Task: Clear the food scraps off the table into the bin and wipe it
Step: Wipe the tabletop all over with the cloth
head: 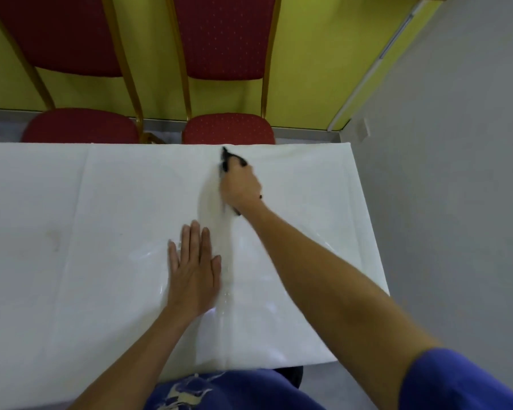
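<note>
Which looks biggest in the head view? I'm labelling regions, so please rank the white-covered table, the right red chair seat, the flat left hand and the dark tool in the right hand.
1. White-covered table
2. Right red chair seat
3. Flat left hand, nearer the camera, so unsure
4. Dark tool, mostly hidden by the right hand

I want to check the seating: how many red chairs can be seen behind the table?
2. One chair stands at far left, one chair near centre. More may be out of view.
</note>
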`<action>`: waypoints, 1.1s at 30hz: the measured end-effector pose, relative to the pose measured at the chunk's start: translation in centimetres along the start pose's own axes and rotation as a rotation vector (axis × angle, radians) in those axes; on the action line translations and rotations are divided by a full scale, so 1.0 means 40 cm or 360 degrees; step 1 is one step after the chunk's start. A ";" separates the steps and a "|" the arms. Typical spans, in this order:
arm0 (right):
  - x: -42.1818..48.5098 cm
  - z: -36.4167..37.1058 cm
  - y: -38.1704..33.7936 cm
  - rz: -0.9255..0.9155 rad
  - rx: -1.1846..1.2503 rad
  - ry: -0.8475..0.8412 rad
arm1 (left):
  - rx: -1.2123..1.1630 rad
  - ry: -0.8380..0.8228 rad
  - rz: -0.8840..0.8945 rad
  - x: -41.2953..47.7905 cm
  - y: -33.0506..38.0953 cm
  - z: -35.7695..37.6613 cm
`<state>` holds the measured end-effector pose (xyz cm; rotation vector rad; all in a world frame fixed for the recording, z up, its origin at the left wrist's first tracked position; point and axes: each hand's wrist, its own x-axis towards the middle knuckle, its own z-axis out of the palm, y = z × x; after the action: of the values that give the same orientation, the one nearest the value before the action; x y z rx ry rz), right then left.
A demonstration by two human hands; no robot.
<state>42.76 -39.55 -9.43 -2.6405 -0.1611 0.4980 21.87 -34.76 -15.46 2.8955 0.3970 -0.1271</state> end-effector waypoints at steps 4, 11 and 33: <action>-0.027 -0.021 0.013 -0.0268 -0.0524 -0.0050 | 0.0003 -0.0023 0.0008 -0.001 -0.001 -0.004; 0.056 -0.271 0.371 0.0344 -0.0720 0.0171 | -0.0002 -0.0044 0.0021 -0.003 -0.006 -0.008; -0.294 -0.217 0.564 0.0572 -0.0218 0.0407 | -0.0106 -0.0220 0.0045 0.003 -0.018 -0.035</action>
<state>35.76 -65.47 -8.53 -2.8496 0.3773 0.2620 21.87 -33.76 -14.26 2.8045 0.3293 -0.3011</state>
